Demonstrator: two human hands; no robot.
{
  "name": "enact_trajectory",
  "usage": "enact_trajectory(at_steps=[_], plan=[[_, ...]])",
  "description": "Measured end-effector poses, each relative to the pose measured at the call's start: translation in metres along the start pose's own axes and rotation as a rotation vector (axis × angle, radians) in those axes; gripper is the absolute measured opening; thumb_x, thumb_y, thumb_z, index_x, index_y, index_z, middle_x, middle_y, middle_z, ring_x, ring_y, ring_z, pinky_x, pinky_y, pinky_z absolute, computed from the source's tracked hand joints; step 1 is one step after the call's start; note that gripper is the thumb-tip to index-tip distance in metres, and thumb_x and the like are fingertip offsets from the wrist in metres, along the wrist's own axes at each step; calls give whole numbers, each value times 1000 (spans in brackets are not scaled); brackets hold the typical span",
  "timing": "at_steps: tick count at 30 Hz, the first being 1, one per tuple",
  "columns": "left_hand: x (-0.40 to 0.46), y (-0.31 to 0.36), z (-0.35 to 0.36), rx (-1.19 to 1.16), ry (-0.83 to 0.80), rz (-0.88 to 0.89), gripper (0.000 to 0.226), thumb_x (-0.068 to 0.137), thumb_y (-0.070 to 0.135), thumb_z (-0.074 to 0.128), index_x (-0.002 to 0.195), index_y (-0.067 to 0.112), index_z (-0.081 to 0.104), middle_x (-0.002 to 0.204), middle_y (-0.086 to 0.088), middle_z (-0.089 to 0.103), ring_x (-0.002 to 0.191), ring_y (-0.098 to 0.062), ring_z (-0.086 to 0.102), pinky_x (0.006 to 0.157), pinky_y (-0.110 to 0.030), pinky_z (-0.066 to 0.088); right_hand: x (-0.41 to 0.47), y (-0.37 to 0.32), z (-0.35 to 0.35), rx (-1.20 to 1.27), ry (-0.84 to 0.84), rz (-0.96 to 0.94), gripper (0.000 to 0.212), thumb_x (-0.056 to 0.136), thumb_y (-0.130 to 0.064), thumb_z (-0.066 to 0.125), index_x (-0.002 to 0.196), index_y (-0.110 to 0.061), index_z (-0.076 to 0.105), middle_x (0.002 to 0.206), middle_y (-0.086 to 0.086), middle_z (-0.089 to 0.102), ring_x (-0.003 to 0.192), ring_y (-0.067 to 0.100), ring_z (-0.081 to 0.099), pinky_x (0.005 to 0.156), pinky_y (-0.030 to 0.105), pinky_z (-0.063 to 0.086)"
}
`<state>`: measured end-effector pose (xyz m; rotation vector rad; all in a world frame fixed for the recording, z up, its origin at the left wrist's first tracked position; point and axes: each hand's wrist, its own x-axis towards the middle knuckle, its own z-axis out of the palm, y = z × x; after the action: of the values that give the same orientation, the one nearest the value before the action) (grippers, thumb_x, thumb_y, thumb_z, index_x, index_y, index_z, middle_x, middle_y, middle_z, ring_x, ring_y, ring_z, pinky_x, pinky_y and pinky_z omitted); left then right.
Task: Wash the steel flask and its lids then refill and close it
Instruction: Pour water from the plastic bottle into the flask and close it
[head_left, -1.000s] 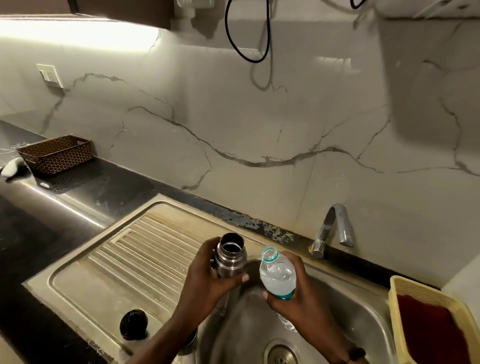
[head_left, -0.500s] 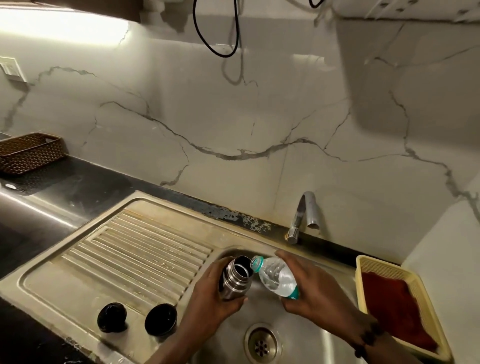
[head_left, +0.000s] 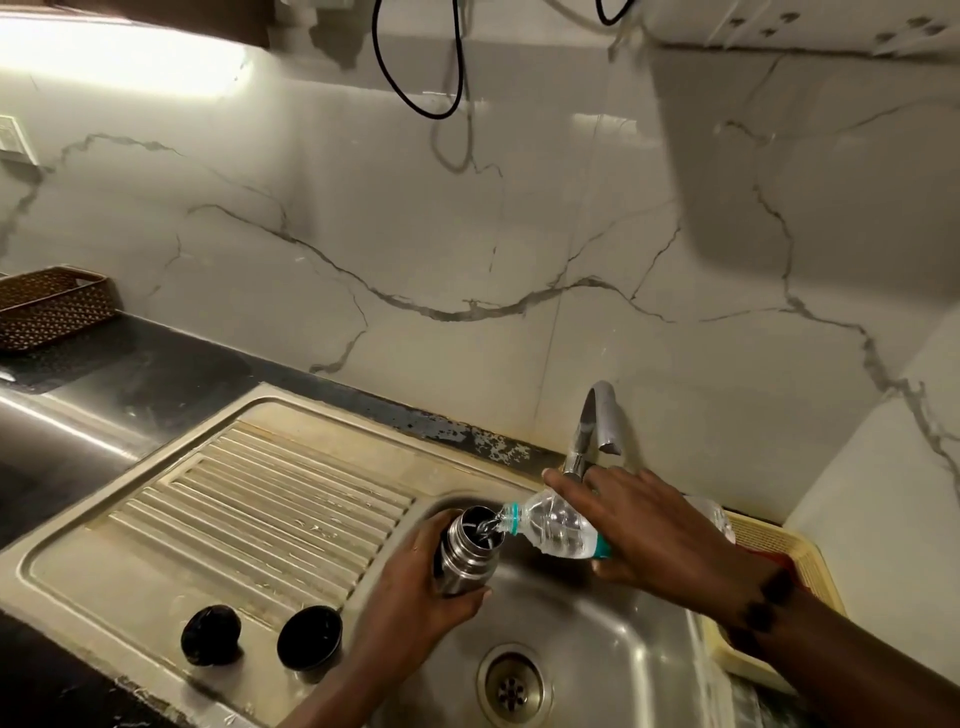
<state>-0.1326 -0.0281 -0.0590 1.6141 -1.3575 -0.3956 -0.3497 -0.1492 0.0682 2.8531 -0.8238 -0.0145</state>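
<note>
Left grip (head_left: 415, 587) round flask (head_left: 465, 553) (bottle (head_left: 558, 530) tipped)

No readable text, brand, number or sign anywhere in view. Plastic bottle (head_left: 558, 530): teal label band too blurred and mostly hidden under hand, nothing legible. Steel flask (head_left: 467, 553): bare metal, no marking seen. Wall switch plate (head_left: 13, 140): no lettering made out.
</note>
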Motion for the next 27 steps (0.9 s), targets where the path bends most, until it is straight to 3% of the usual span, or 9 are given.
enact_trajectory(at_steps=[4, 10, 15, 20, 27], plan=[[1, 9, -4, -23, 11, 37, 89, 64, 23, 91, 125, 65, 41, 122, 41, 55, 113, 16, 54, 89, -1, 40, 1, 5, -12, -51, 10, -26, 94, 87, -36, 68, 152, -35, 0, 148, 3, 36, 131, 21, 37, 102, 31, 32], [2, 14, -5, -23, -2, 45, 86, 65, 29, 90, 128, 61, 41, 123, 34, 58, 115, 11, 55, 91, -4, 41, 1, 9, -25, -89, 70, -66, 96, 82, -37, 72, 149, -36, 4, 139, 3, 45, 121, 20, 45, 96, 32, 36], [3, 16, -8, -29, 6, 37, 84, 65, 26, 90, 127, 56, 43, 123, 31, 58, 116, 13, 53, 90, -2, 40, 6, 13, -30, -156, 56, -83, 104, 69, -38, 83, 145, -35, 13, 122, 3, 58, 103, 21, 56, 82, 33, 45], [2, 17, -9, -22, 21, 43, 86, 66, 27, 91, 126, 57, 38, 122, 33, 54, 117, 18, 48, 90, 1, 38, 8, 15, -37, -173, 75, -109, 97, 82, -39, 73, 145, -38, -1, 141, 4, 44, 120, 21, 46, 96, 34, 39], [2, 16, -7, -42, 7, 35, 84, 66, 32, 87, 137, 46, 43, 128, 24, 60, 117, 6, 55, 95, -10, 43, 13, 15, -45, -235, 64, -113, 96, 83, -36, 73, 144, -39, -1, 141, 3, 42, 120, 22, 44, 96, 34, 38]])
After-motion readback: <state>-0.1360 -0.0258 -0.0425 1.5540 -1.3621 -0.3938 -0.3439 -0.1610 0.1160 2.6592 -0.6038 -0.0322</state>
